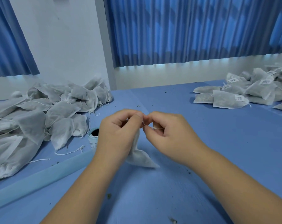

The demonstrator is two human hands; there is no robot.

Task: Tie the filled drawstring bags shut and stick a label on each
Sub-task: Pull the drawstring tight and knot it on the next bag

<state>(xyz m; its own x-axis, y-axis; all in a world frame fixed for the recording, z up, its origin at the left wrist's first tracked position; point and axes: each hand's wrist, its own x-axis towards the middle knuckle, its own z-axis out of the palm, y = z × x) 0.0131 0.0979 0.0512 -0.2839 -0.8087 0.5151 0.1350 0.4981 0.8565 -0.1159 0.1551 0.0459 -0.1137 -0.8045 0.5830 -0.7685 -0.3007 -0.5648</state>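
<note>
White mesh bag (141, 157) hangs from my hands over the blue table (193, 167); can't tell whether its bottom touches the table or sits just above. My left hand (119, 131) is curled round the bag neck, thumb and forefinger pinched at the top. My right hand (171, 133) has its fingers curled, pinching the string (154, 127) just beside the left fingertips. Label roll (93, 135) just left of my left hand. Unlabelled pile (40, 117) far left, labelled pile (253, 91) far right
</note>
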